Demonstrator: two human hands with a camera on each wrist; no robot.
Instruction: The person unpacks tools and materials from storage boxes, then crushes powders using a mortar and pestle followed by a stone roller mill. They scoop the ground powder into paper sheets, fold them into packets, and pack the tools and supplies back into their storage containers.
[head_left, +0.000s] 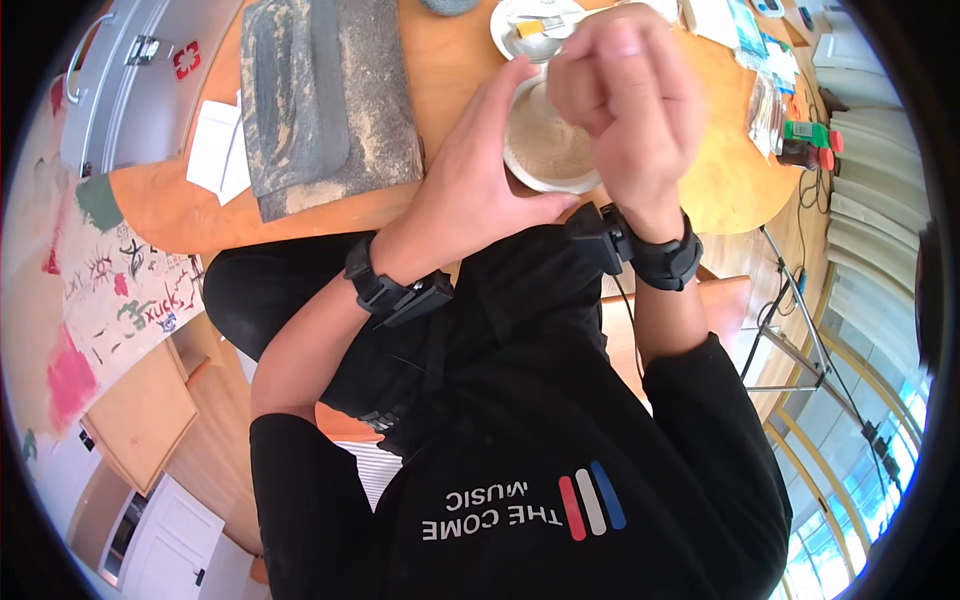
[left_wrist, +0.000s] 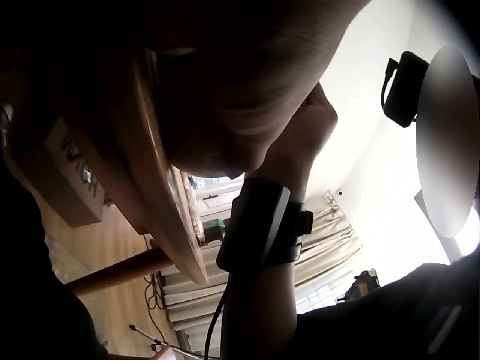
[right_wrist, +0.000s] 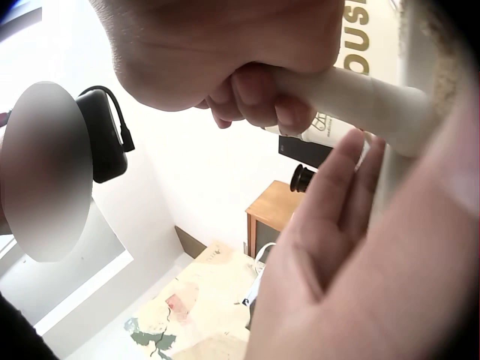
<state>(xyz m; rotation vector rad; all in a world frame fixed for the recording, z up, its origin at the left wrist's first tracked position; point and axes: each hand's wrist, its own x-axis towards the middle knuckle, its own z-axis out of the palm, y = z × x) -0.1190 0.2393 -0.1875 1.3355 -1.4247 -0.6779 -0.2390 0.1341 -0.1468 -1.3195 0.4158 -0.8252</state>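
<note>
A white bowl [head_left: 548, 140] of pale brown powder stands near the front edge of the round wooden table [head_left: 450, 60]. My left hand [head_left: 480, 180] holds the bowl from the left, thumb up along its rim and fingers round its near side; the right wrist view shows those fingers [right_wrist: 337, 225] lying against the white wall. Above the bowl, my right hand [head_left: 620, 100] is a fist. In the right wrist view its fingers [right_wrist: 255, 94] grip a white pestle [right_wrist: 360, 101] that slants down toward the bowl. The pestle's tip is hidden.
A grey stone slab [head_left: 325, 100] dusted with powder lies left of the bowl, with white papers [head_left: 215, 150] and a silver case [head_left: 140, 70] beyond it. A white plate [head_left: 530, 30] sits behind the bowl. Packets [head_left: 770, 100] and small bottles [head_left: 810, 140] crowd the right edge.
</note>
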